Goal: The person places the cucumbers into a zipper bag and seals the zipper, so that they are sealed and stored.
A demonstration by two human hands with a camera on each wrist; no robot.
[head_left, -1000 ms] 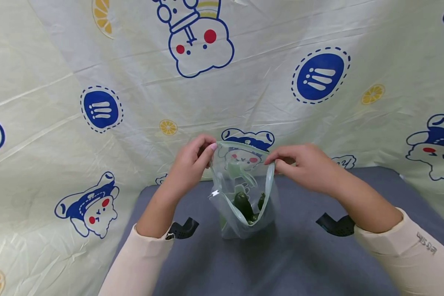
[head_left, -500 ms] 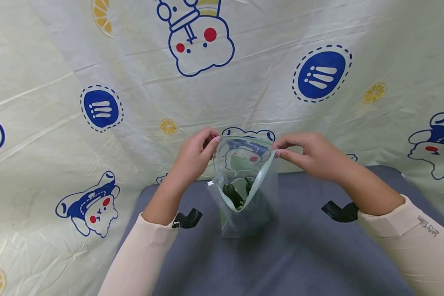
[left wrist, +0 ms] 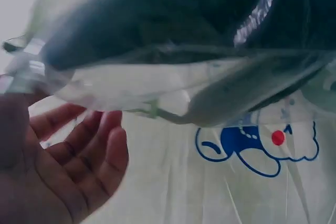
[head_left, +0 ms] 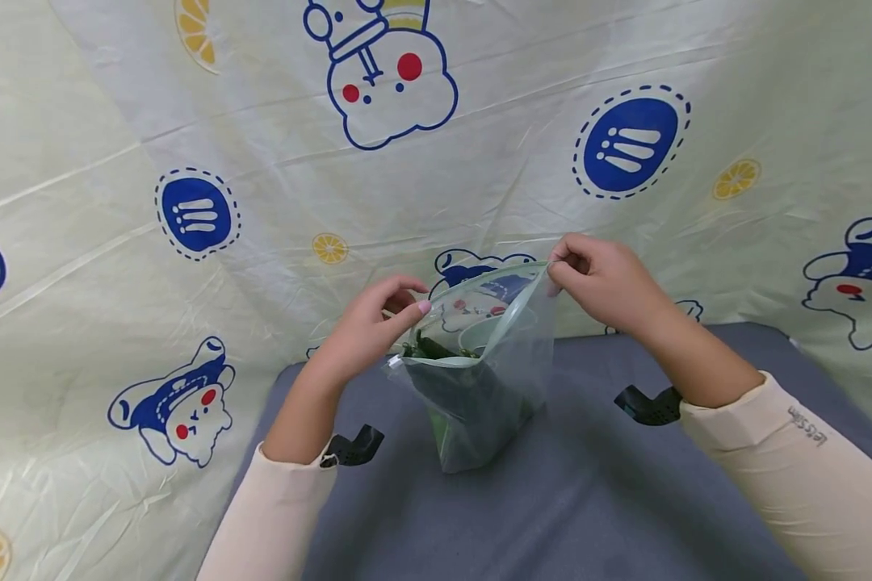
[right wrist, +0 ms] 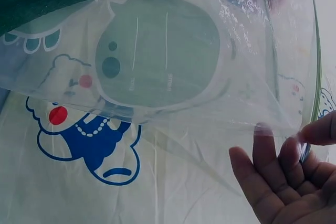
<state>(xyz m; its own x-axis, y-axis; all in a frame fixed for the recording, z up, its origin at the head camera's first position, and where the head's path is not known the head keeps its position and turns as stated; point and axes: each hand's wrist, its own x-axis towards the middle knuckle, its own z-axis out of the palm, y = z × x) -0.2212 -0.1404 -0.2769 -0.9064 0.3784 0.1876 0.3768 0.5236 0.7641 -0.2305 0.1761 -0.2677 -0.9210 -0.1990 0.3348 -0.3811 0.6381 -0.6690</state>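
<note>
A clear slider zip bag with a pale green zip rim stands on the grey table, its mouth open and tilted to the left. Dark green long vegetables with thin stems, which look like peppers, fill its left part. The right hand pinches the rim's top right corner between thumb and fingers. At the left side of the mouth is the left hand, thumb and index finger apart beside the rim. In the left wrist view its fingers bend loosely under the bag, near the white slider.
A pale cloth printed with blue cartoon figures and orange slices hangs behind the table. Black devices sit at both wrists. The bag bears a pale green round print.
The right hand has risen and drawn its bag corner up to the right. The left hand has lowered, its fingers parted from the rim. The bag and vegetables tip left.
</note>
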